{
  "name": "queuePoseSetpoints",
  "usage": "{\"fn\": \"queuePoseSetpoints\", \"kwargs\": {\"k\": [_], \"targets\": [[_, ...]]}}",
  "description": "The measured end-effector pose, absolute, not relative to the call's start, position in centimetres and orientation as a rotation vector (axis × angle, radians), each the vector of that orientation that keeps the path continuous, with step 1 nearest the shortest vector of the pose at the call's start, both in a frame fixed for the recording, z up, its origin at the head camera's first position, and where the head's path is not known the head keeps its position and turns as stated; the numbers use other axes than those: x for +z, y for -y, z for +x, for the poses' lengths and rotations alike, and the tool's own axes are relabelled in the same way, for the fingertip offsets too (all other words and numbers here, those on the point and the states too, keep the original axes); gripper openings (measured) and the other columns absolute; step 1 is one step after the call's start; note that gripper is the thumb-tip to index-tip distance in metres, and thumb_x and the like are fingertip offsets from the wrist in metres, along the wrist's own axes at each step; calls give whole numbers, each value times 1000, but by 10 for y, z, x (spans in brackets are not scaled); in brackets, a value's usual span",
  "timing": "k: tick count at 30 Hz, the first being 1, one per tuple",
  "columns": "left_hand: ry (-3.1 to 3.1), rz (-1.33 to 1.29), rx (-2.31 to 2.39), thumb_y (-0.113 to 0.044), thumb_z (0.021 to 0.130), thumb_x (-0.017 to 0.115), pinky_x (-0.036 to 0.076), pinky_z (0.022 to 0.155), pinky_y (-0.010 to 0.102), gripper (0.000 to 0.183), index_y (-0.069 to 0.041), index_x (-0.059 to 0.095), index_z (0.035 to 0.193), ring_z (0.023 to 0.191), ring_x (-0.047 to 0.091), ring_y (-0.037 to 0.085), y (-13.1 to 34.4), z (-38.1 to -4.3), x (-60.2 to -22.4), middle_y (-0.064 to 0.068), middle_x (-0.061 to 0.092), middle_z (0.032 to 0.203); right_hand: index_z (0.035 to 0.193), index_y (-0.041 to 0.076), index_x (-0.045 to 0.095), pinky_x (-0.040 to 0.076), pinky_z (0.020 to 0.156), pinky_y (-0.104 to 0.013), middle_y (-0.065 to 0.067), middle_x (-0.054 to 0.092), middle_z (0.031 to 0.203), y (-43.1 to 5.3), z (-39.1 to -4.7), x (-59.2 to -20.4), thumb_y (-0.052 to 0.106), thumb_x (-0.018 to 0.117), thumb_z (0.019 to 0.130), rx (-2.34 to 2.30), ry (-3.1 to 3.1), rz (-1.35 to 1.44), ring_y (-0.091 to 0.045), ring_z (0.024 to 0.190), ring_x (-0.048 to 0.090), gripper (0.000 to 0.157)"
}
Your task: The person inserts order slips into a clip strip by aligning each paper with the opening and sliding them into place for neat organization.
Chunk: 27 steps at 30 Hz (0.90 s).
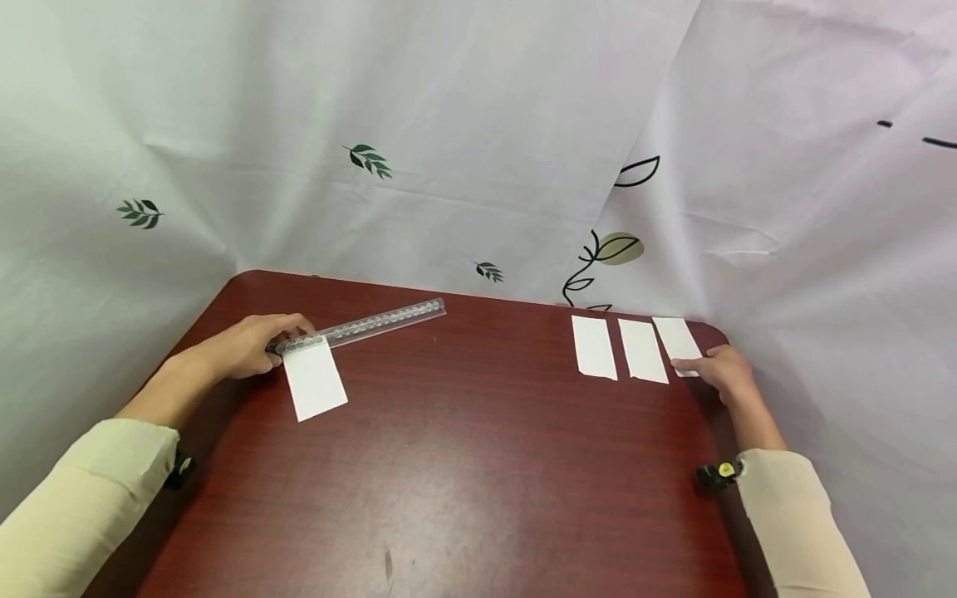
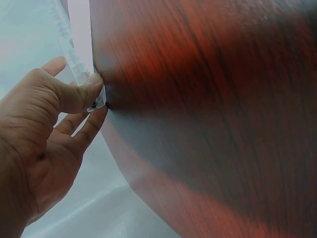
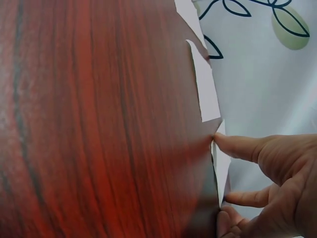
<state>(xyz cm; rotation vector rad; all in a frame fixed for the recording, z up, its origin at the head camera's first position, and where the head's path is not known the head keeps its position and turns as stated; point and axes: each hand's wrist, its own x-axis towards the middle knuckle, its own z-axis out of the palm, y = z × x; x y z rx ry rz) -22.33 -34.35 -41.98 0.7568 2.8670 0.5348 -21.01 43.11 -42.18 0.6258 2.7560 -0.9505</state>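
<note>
My left hand [image 1: 257, 345] pinches the near-left end of a clear plastic ruler [image 1: 389, 318], thumb on one side and fingers on the other. Under the ruler's edge lies a white paper piece [image 1: 316, 382], its top covered by the ruler. In the left wrist view the thumb presses at the ruler's end, close to the paper. At the table's right end my right hand [image 1: 727, 371] touches a white paper strip [image 1: 676, 336], thumb extended onto its lower part. The right wrist view shows thumb and forefinger resting at separate spots on that strip [image 3: 221, 163].
Two more white paper strips, a middle one [image 1: 643, 350] and a left one [image 1: 595, 349], lie beside it in a row. The reddish-brown table [image 1: 449, 465] has rounded back corners. A white curtain [image 1: 449, 124] with leaf prints hangs behind and along both sides.
</note>
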Motion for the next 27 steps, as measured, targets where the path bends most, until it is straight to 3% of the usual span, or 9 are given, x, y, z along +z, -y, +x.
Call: {"fn": "queuePoseSetpoints", "kwargs": {"k": [3, 7, 14, 18, 24, 27], "targets": [[-2860, 746, 539, 20, 82, 73, 55, 87, 45, 66, -14, 67, 137, 109, 67, 29, 343, -223, -420, 11, 73, 123, 152, -23, 43, 53, 111, -65, -46, 47, 154, -433, -211, -424, 37, 81, 100, -890, -2797, 602, -58, 136, 53, 88], [-2865, 739, 538, 20, 82, 72, 55, 87, 46, 65, -15, 67, 137, 109, 67, 30, 343, -222, -420, 11, 73, 122, 136, -20, 55, 56, 96, -58, -39, 57, 135, -434, -213, -425, 36, 84, 97, -871, -2818, 594, -52, 119, 58, 75], [-2869, 722, 534, 20, 84, 72, 57, 91, 49, 66, -16, 66, 139, 112, 69, 32, 342, -223, -419, 12, 73, 124, 124, -17, 65, 56, 92, -53, -33, 62, 122, -435, -217, -423, 35, 84, 97, -889, -2799, 567, -48, 113, 60, 62], [-2874, 733, 527, 20, 82, 74, 57, 89, 50, 67, -14, 66, 138, 111, 69, 32, 343, -223, -419, 12, 73, 123, 125, -17, 59, 54, 97, -57, -35, 59, 126, -433, -217, -420, 33, 85, 96, -906, -2792, 587, -50, 117, 58, 64], [-2875, 734, 517, 20, 82, 72, 56, 89, 48, 66, -14, 66, 138, 112, 69, 31, 341, -222, -418, 12, 73, 124, 145, -21, 51, 42, 119, -73, -46, 52, 149, -433, -222, -422, 43, 81, 96, -646, -2846, 604, -65, 137, 51, 86], [-2872, 736, 518, 20, 82, 71, 56, 88, 47, 66, -14, 66, 139, 112, 69, 31, 341, -222, -418, 13, 73, 125, 144, -20, 55, 43, 118, -75, -45, 54, 150, -438, -228, -427, 50, 82, 94, -551, -2855, 606, -68, 137, 51, 91]]}}
